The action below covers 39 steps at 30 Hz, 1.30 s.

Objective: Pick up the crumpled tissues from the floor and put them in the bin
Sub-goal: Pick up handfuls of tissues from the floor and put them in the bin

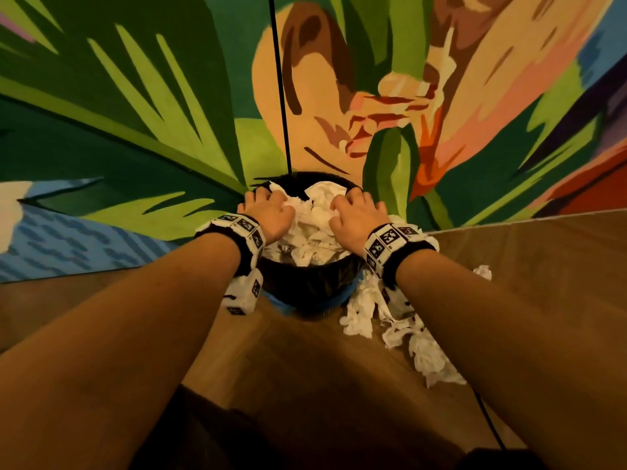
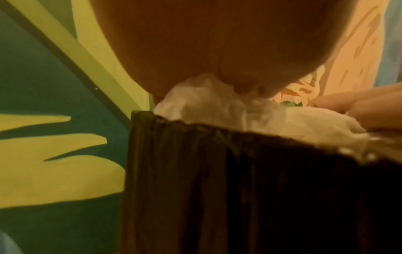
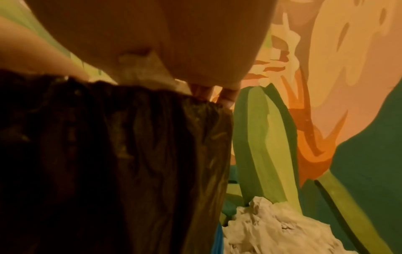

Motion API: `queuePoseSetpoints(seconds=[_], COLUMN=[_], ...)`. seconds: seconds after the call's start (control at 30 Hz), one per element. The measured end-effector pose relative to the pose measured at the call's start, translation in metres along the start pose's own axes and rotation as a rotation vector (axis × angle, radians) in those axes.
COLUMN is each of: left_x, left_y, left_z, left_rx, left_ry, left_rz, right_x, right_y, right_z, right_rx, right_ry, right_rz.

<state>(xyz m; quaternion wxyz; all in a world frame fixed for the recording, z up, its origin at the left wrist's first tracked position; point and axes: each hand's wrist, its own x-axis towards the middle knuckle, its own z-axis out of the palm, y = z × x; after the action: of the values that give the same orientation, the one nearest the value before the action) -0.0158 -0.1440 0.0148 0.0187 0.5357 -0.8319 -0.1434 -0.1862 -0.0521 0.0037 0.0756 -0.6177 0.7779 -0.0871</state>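
**Over the bin, both hands on the tissue heap**

At twelve o'clock from the person, against the painted wall (image 1: 135, 113), the bin (image 1: 305, 286) is seen lined with a dark bag and heaped with crumpled tissues (image 1: 315, 232) that rise above its rim. The left hand (image 1: 268, 212) is laid on the heap at its nine o'clock side, the right hand (image 1: 358, 212) at its three o'clock side — both palms down, knuckles bent, fingers curled into the paper. In the left wrist view, tissue (image 2: 206, 101) is bunched directly under the palm (image 2: 217, 43); in the right wrist view a wad (image 3: 141, 68) is pressed between palm and bag edge (image 3: 130, 120).

More tissues (image 1: 400, 330) are left on the wooden floor (image 1: 305, 368) at roughly four o'clock from the bin, touching its base, and a small one (image 1: 483, 271) is seen apart at three o'clock.

Fingertips are buried in the paper, so how firmly each wad is pinched cannot be told. Part of the floor pile is hidden behind the right forearm — both wrist views are soft and blurred.
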Motion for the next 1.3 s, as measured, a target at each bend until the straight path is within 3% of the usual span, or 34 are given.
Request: queuePoseSetpoints(seconds=[0.17,0.37,0.5,0.6,0.7,0.87,1.03,1.13,1.2,1.3], left_x=[-0.002,0.001,-0.002,-0.007,-0.015,-0.022,-0.025,-0.025,-0.023,-0.015], left_y=[-0.006,0.003,0.017,0.028,0.036,0.04,0.043,0.035,0.029,0.029], left_z=[-0.004,-0.015,-0.014,-0.014,-0.008,-0.002,0.001,0.001,-0.002,-0.015], left_rx=[0.277,-0.014,-0.124,-0.17,-0.11,0.165,0.327,0.398,0.364,0.324], left_ry=[0.084,0.059,0.033,-0.079,-0.213,-0.295,-0.398,-0.305,-0.158,0.02], left_rz=[0.069,0.034,0.015,0.03,0.019,0.062,0.083,0.106,0.035,0.072], right_x=[0.002,0.006,0.005,0.002,0.001,0.001,0.001,-0.002,-0.006,-0.014], right_y=[-0.001,-0.006,-0.014,-0.019,-0.015,-0.016,-0.014,-0.007,0.0,0.011], right_z=[-0.001,-0.008,-0.008,-0.005,0.001,0.006,0.005,0.0,-0.008,-0.023], right_rx=[-0.071,-0.058,0.108,0.154,0.049,-0.092,-0.034,0.062,0.136,0.231], right_ry=[-0.046,-0.123,-0.105,-0.112,-0.247,-0.366,-0.353,-0.301,-0.22,-0.061], right_rz=[-0.04,-0.052,-0.025,-0.03,-0.031,-0.046,-0.097,-0.16,-0.23,-0.292])
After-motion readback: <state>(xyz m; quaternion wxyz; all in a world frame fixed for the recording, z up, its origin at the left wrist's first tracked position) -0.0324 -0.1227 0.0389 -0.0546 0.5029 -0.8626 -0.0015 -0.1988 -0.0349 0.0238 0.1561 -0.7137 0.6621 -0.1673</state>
